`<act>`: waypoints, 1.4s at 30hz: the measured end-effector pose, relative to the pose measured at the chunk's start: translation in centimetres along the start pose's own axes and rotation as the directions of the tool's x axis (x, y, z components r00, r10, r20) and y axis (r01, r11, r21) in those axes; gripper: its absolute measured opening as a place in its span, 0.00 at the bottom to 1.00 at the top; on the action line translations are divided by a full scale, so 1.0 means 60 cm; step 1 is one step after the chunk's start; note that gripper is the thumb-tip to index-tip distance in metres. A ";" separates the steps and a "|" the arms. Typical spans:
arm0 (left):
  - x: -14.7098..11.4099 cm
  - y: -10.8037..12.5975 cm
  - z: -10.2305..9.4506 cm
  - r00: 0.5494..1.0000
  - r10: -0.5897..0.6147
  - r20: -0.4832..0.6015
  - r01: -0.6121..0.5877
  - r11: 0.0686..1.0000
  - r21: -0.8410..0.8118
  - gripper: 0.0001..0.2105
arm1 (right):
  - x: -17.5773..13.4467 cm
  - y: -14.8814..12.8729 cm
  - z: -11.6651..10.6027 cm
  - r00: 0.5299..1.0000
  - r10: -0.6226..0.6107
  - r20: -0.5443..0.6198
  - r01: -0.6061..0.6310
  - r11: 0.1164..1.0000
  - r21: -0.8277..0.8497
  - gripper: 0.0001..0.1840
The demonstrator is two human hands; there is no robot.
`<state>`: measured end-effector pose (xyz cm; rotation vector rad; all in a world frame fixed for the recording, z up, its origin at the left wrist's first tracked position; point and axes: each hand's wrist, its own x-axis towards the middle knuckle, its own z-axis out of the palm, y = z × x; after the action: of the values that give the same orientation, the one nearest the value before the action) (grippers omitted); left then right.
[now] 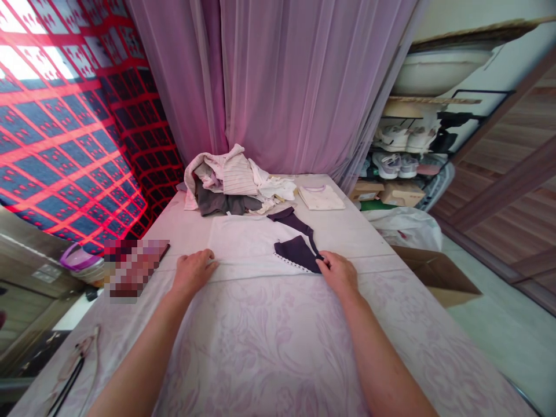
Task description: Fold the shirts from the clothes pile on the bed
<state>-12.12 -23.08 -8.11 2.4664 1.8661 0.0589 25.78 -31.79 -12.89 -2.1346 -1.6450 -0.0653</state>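
A white shirt (243,243) with dark purple shoulder parts lies spread out sideways on the cloth-covered surface (260,347). Its hem points left and its dark collar end points right. A row of small dots edges the near dark part. My left hand (194,270) is at the near hem corner, thumb and fingers closed on the fabric's edge. With thumb and fingers pinched, my right hand (339,271) grips the dark sleeve end of the shirt. Beyond the shirt, a heap of loose clothes (237,176), pink, white and dark grey, touches or nearly touches its far side.
A folded cream garment (322,198) lies at the back right. A blurred-out item (136,269) rests on the left edge, with cords (72,376) nearer me. Purple curtains (282,87) hang behind. Right of the surface are an open cardboard box (434,272) and a shoe rack (408,139).
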 end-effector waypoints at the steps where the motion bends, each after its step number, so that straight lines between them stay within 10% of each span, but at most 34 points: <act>1: 0.000 0.003 0.003 0.999 0.011 -0.035 -0.011 1.000 0.000 0.15 | -0.002 -0.004 -0.002 1.000 -0.008 -0.019 0.007 1.000 -0.010 0.16; 5: -0.014 0.045 0.027 0.972 0.164 -0.168 -0.169 0.985 -0.019 0.17 | -0.009 -0.034 -0.011 0.991 -0.123 -0.058 0.124 0.992 0.005 0.15; 12: -0.055 0.136 0.078 0.875 0.473 -0.100 -0.483 0.865 -0.137 0.25 | -0.015 -0.059 0.003 0.985 -0.161 0.057 0.159 0.987 0.029 0.10; 19: -0.061 0.136 0.071 0.876 0.483 -0.015 -0.475 0.854 -0.212 0.22 | -0.012 -0.059 -0.002 0.992 -0.069 0.103 0.067 0.998 0.019 0.12; 23: -0.060 0.140 0.069 0.879 0.476 -0.032 -0.472 0.858 -0.202 0.22 | -0.021 -0.084 0.002 0.953 -0.290 0.085 0.289 0.957 0.027 0.22; 28: -0.056 0.132 0.080 0.904 0.424 -0.055 -0.428 0.892 -0.145 0.27 | -0.040 -0.101 0.019 0.858 -0.392 0.333 0.415 0.910 0.002 0.30; 42: -0.039 0.111 0.075 0.915 0.387 -0.109 -0.395 0.917 -0.062 0.27 | -0.011 -0.152 0.023 0.876 -0.335 0.348 0.356 0.935 0.004 0.32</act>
<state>-6.08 -27.22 -12.17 2.7790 1.3324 0.2665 16.79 -30.14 -11.48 -1.9468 -2.2441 0.1619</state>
